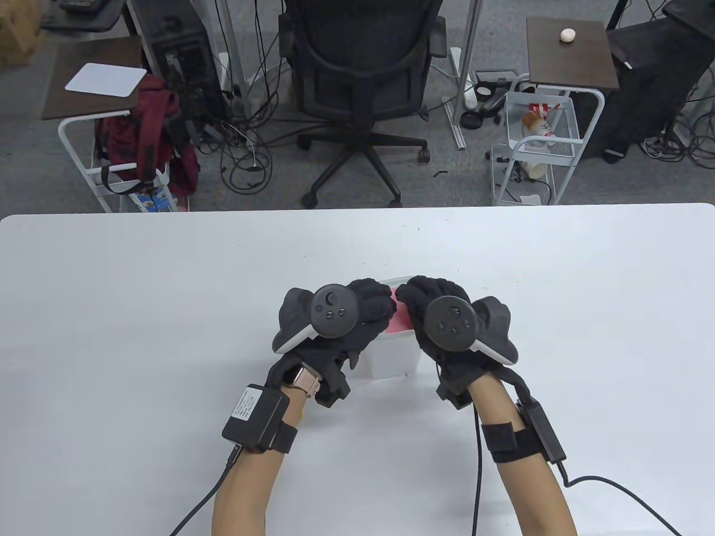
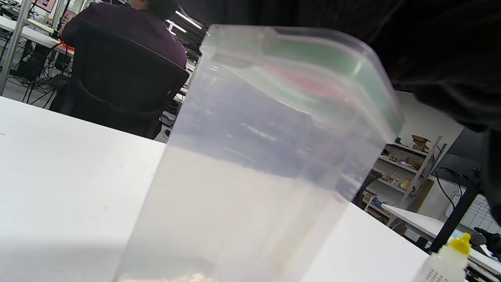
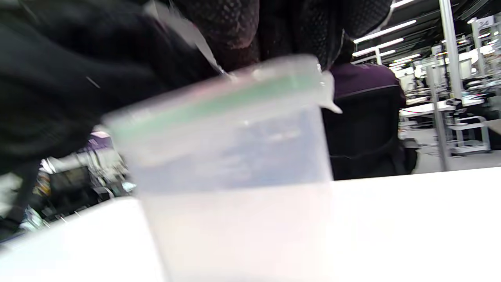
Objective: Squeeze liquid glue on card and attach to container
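Note:
A translucent plastic container (image 1: 391, 357) with a green-rimmed lid stands on the white table (image 1: 139, 307), near the middle. A pink card (image 1: 399, 319) lies on its lid between my two hands. My left hand (image 1: 375, 306) reaches over the left side of the lid and holds the container (image 2: 250, 156). My right hand (image 1: 411, 300) reaches over the right side, its fingers on the card. In the right wrist view a pale card edge (image 3: 195, 39) shows between the gloved fingers above the container (image 3: 235, 156). A glue bottle with a yellow cap (image 2: 450, 262) stands on the table beside the container.
An office chair (image 1: 363, 84) stands beyond the table's far edge. A small white cart (image 1: 536, 145) is at the back right, and a side table with a red bag (image 1: 145, 134) at the back left. Cables trail from both wrists over the table's near part.

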A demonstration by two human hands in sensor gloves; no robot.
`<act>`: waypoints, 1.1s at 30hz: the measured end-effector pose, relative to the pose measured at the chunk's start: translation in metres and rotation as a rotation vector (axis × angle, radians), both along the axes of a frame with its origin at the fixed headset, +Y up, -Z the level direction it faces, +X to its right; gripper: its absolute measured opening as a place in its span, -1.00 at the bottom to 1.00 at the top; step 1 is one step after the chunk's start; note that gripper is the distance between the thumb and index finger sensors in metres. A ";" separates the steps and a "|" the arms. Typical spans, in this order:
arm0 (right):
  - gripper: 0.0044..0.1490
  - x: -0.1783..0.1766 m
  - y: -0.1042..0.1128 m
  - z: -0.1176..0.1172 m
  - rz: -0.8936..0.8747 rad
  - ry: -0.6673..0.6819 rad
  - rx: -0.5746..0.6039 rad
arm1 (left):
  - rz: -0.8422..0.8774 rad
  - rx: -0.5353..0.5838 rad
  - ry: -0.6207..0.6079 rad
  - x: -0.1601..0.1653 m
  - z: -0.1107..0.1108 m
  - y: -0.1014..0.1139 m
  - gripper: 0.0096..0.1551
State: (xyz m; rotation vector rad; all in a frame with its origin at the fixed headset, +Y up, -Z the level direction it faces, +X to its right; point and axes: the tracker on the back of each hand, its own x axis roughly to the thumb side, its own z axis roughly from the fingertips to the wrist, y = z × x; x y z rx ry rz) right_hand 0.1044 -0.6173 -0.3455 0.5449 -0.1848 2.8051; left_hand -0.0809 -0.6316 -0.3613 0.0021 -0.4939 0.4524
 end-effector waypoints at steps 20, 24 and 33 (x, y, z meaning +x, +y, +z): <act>-0.56 0.007 0.001 0.002 0.028 0.123 0.015 | -0.013 -0.005 0.028 0.002 0.001 -0.001 -0.53; -0.52 -0.001 -0.001 -0.008 0.072 0.060 0.032 | -0.010 -0.008 0.034 0.003 0.001 -0.001 -0.56; -0.51 0.009 -0.001 0.017 0.113 0.170 0.091 | -0.023 -0.007 0.064 0.006 0.003 -0.001 -0.58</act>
